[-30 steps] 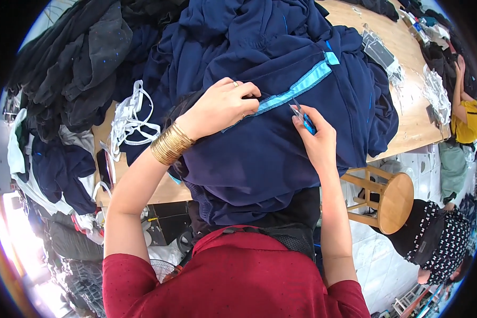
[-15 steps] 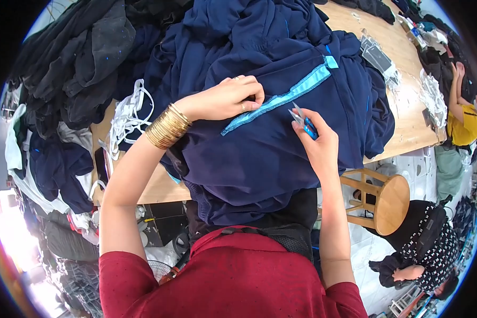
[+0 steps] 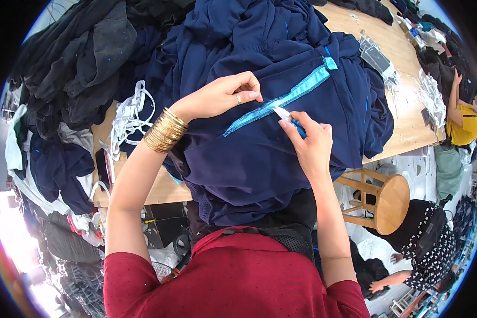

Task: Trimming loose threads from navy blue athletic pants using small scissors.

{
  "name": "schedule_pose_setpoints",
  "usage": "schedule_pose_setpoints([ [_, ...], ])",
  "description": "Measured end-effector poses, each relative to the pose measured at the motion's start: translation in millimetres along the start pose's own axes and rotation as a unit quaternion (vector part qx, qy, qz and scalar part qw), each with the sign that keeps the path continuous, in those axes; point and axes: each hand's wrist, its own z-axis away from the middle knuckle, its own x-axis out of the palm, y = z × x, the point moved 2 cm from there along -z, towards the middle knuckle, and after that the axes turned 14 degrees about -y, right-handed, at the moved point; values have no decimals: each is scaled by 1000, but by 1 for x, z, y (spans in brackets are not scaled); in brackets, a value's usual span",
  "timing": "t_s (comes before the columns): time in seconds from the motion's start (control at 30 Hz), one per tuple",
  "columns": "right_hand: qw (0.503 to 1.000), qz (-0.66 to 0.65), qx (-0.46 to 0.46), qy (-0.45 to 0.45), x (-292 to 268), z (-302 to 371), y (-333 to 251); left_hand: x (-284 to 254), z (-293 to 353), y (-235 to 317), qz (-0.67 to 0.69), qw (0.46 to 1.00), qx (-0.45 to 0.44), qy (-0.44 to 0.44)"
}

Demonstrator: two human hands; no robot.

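A navy blue garment (image 3: 270, 159) with a light blue trim strip (image 3: 281, 100) lies spread over the wooden table (image 3: 408, 116) in front of me. My left hand (image 3: 222, 95), with gold bangles on the wrist, pinches the fabric just above the strip. My right hand (image 3: 310, 143) holds a small blue-handled cutting tool (image 3: 289, 119), whose tip touches the lower edge of the strip.
Piles of dark and navy clothes (image 3: 90, 58) cover the table's left and far side. White straps (image 3: 127, 116) lie at the left. A round wooden stool (image 3: 387, 199) stands to my right. Other people (image 3: 464, 119) are at the right edge.
My left hand has slid up and to the right along the trim strip. My right hand stays at the strip with the tool.
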Motion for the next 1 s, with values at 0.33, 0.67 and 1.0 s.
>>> schedule_pose_setpoints([
  [0.33, 997, -30, 67, 0, -4, 4, 8, 17, -2, 20, -343, 937, 70, -13],
  [0.67, 998, -44, 40, 4, -2, 11, 9, 6, -6, 11, -181, 983, 16, 13],
  [1.0, 999, -14, 11, 27, 3, 7, 4, 8, -5, 13, -145, 989, -10, 19],
])
